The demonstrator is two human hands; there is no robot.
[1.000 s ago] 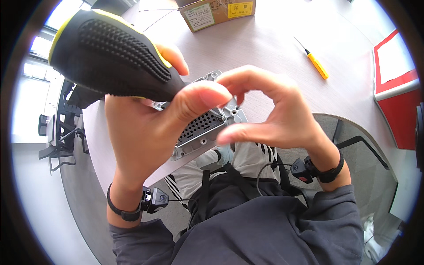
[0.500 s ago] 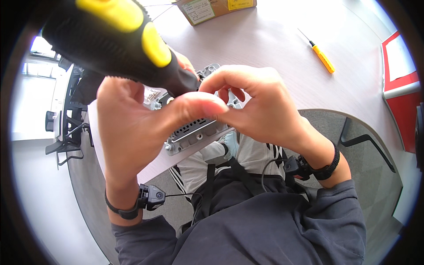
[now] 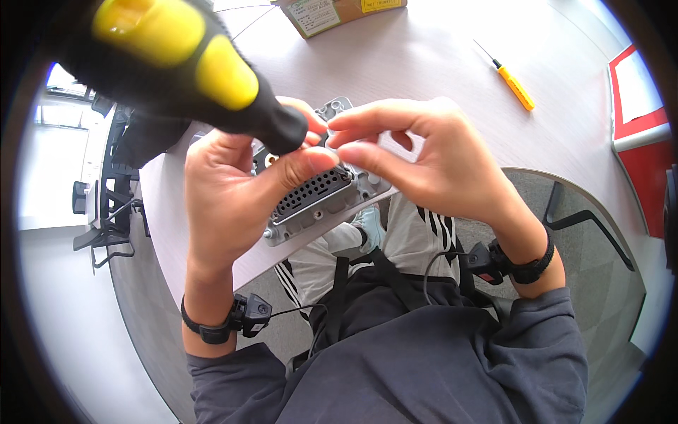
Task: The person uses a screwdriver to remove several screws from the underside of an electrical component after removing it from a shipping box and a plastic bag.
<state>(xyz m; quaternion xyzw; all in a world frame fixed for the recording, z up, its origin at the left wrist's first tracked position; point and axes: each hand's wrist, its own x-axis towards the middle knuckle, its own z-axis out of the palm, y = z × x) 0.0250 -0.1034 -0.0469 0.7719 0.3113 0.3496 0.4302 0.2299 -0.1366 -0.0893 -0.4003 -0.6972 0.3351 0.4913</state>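
A large black-and-yellow screwdriver [image 3: 226, 74] looms at the upper left, very close to the camera and partly blurred. My left hand [image 3: 229, 194] is closed around its front end, thumb and fingers on either side; the shaft and tip are hidden. Facing it, my right hand [image 3: 455, 159] has its thumb and index finger drawn together at the same spot. Whatever sits between those fingertips is too small or covered to make out. Below both hands lies a grey metal housing [image 3: 318, 214] with a dark multi-hole connector [image 3: 311, 192] on its near side.
A slim yellow-handled screwdriver [image 3: 514, 88] lies on the pale table [image 3: 438, 63] at the far right. A cardboard box [image 3: 339, 15] stands at the back. The table's curved front edge runs just in front of my lap. A red-and-white panel [image 3: 639, 134] rises on the right.
My left hand has shifted right and the screwdriver's front end has moved slightly left and down. My right fingertips have drawn back a little to the right, exposing more of the connector.
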